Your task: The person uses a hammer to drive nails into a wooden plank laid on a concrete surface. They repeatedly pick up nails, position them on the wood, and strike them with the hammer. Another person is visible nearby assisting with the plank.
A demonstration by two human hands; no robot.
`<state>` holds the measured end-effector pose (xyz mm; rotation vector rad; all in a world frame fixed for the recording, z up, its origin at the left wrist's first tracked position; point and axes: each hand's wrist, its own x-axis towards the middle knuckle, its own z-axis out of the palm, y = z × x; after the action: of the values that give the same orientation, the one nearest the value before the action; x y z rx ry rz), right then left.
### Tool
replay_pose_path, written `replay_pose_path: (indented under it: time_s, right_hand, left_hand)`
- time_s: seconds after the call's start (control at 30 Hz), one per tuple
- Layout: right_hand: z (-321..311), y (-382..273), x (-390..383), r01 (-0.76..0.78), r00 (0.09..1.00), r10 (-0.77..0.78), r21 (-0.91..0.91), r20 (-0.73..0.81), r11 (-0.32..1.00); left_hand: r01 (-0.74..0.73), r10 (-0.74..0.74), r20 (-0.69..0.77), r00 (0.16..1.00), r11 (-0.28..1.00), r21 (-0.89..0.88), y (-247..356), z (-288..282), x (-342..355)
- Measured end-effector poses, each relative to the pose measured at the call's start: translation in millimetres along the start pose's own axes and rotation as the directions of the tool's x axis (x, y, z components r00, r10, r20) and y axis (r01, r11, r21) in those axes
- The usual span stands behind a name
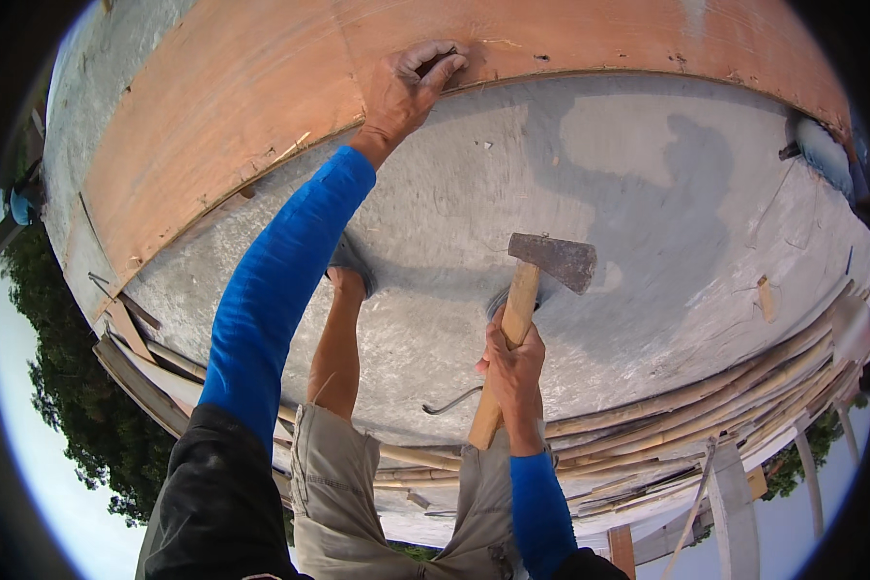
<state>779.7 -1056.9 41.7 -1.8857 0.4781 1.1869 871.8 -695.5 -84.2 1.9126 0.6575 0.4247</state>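
My left hand [404, 97] reaches out to the near edge of a reddish-brown plywood sheet [251, 97], with thumb and fingers pinched together there. Whatever small thing sits between those fingertips, if anything, is too small to name. In my right hand [517, 372] is a hatchet [563, 261], gripped around its wooden handle. The dark metal head points up and its blade faces right, well apart from the plywood. Several small marks or nail spots dot the sheet along its edge.
My feet stand on a grey concrete slab [435, 193]. A hooked metal bar [451, 402] lies close to my legs. Long bamboo poles [696, 411] run along the slab's near edge, with a drop beyond. At far right, part of another person [824, 155] shows.
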Motion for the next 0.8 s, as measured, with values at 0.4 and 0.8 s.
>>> replay_pose_path:
  time_s: [0.4,0.8]
  right_hand:
    - [16,-149,38,0.341,0.939,-0.345,-0.17,0.009,0.925]
    - [26,-175,52,0.504,0.851,-0.515,-0.441,0.105,0.743]
  left_hand:
    - [-0.085,0.087,-0.053,0.995,0.995,0.052,12,-5,-9]
    - [-0.228,0.23,-0.053,0.972,0.973,0.039,4,0,-16]
